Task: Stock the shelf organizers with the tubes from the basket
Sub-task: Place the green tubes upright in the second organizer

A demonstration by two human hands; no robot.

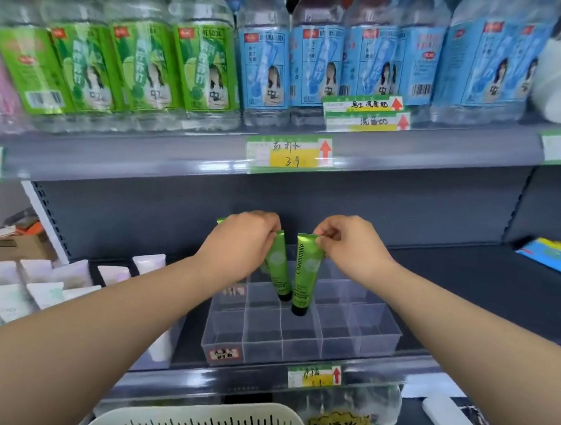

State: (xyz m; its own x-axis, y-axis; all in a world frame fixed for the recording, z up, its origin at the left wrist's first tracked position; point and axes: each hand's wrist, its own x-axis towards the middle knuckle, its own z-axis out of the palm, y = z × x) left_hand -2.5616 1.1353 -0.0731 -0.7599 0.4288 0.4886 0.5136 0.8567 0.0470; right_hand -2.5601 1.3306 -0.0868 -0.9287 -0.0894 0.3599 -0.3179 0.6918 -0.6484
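A clear plastic organizer (300,346) with several square compartments sits on the dark middle shelf. My left hand (242,243) pinches the crimped top of a green tube (279,268), cap down, over a back compartment; more green shows behind that hand. My right hand (347,246) pinches the top of a second green tube (305,276), labelled Chamomile, whose black cap hangs just above a middle compartment. The two tubes hang side by side, nearly touching. A pale slotted basket (204,424) stands below at the bottom edge; its contents are hidden.
White and pale tubes (35,288) fill a dark organizer to the left. Green and blue drink bottles (197,67) line the upper shelf, above its price tags (288,154). A blue packet (559,256) lies far right. A white power bank (454,424) rests lower right.
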